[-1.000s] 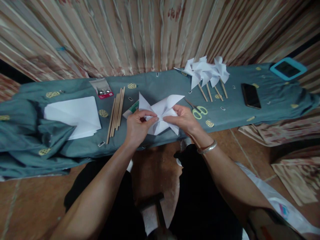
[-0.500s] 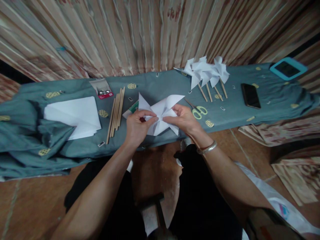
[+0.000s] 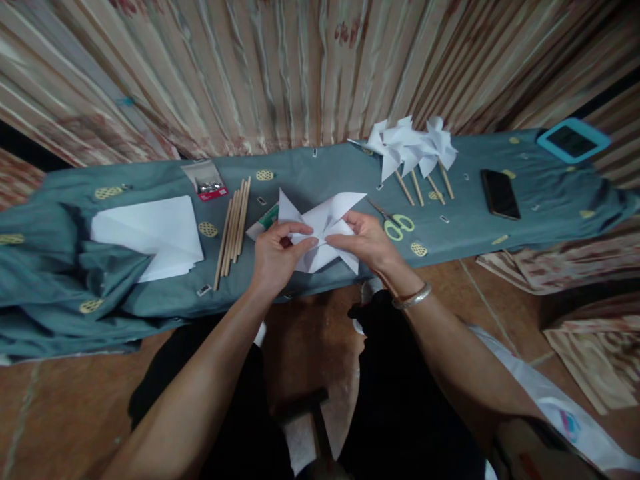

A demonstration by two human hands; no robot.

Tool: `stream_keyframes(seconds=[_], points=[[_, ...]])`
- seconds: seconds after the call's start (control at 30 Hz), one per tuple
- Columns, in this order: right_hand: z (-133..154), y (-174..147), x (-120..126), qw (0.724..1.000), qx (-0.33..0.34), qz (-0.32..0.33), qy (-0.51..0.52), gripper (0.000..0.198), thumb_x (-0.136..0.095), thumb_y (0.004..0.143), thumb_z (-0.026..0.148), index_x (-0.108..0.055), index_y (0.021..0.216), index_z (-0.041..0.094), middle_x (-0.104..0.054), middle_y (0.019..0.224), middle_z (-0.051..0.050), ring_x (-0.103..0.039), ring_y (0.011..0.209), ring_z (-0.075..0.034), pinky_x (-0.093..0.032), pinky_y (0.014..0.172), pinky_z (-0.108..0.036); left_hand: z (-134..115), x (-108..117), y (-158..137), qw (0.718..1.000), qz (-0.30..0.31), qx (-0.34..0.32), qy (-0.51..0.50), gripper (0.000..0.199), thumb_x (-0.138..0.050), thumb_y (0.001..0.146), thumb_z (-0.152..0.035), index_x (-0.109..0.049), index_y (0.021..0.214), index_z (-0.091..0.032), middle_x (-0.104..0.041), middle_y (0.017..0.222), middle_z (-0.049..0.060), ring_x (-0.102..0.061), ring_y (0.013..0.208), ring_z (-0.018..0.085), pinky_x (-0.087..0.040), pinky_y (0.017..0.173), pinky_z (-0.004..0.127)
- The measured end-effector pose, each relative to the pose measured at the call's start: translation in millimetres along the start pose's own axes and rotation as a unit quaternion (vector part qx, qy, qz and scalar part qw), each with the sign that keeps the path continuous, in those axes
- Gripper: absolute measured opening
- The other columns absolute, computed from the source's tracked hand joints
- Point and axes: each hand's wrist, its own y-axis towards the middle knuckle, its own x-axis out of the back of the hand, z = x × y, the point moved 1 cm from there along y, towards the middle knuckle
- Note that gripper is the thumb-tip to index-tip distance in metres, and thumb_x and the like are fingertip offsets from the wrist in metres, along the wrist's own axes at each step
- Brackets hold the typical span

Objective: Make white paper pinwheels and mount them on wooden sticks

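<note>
Between my hands is a white paper pinwheel (image 3: 345, 203), its corners folded in to the middle and its points sticking outward. My left hand (image 3: 281, 253) pinches it from the left, thumb near the centre. From the other side my right hand (image 3: 373, 243) grips it, the thumb also pressing close to the centre and the fingers partly behind the paper. Whatever lies under the thumbs is too small to make out. Scissors with light green handles (image 3: 399, 225) lie just right of my right hand. A green and white packet (image 3: 263, 220) is partly covered behind my left hand.
Wooden sticks (image 3: 233, 230) lie left of my hands, near a stack of white paper (image 3: 150, 233) and a small packet of metal pieces (image 3: 207, 181). Finished pinwheels on sticks (image 3: 410, 147) lie at the back right. Farther right are a phone (image 3: 500, 193) and a blue-framed tablet (image 3: 574, 140).
Both hands keep their hold on the paper pinwheel with hardly any movement. The whole view has shifted very slightly.
</note>
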Motion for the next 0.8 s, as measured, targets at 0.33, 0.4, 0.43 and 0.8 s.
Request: stream_keyframes(seconds=[0.33,0.4,0.43,0.8], points=[[1.6,-0.3,0.6,1.0,-0.019,-0.007,0.019,0.035,-0.077,0.048,0.02,-0.064,0.081,0.018,-0.07,0.075,0.001,-0.064,0.068,-0.016,-0.053,0.069,-0.031,1.5,2.7,1.0,0.989,0.014,0.05,-0.138,0.06,-0.078,0.062,-0.029,-0.061,0.119,-0.023,-0.069,0.104,0.005,-0.063,0.082,0.016,-0.052,0.069,0.027],[2.2,-0.3,1.2,1.0,-0.02,-0.006,0.017,0.035,-0.078,0.048,0.021,-0.063,0.08,0.018,-0.07,0.075,0.001,-0.064,0.068,-0.016,-0.053,0.07,-0.032,0.9,3.7,0.8,0.986,0.009,0.068,-0.155,0.072,-0.079,0.061,-0.03,-0.053,0.129,-0.027,-0.068,0.11,0.006,-0.065,0.086,0.018,-0.053,0.069,0.027],[2.4,-0.4,1.8,1.0,-0.02,-0.005,0.015,0.035,-0.079,0.048,0.022,-0.063,0.08,0.018,-0.069,0.074,0.001,-0.064,0.068,-0.016,-0.053,0.07,-0.032,0.5,4.4,0.8,0.982,0.009,0.082,-0.167,0.075,-0.079,0.062,-0.032,-0.05,0.131,-0.029,-0.067,0.111,0.006,-0.066,0.087,0.018,-0.054,0.069,0.028],[-0.7,4.0,8.6,0.999,-0.033,0.033,0.003,0.038,-0.081,0.049,0.024,-0.064,0.082,0.018,-0.071,0.077,0.001,-0.064,0.07,-0.015,-0.053,0.071,-0.031,3.4,9.7,0.9,0.941,0.07,0.207,-0.258,0.05,-0.078,0.064,-0.037,-0.061,0.109,-0.025,-0.071,0.095,0.004,-0.069,0.077,0.021,-0.055,0.059,0.031]])
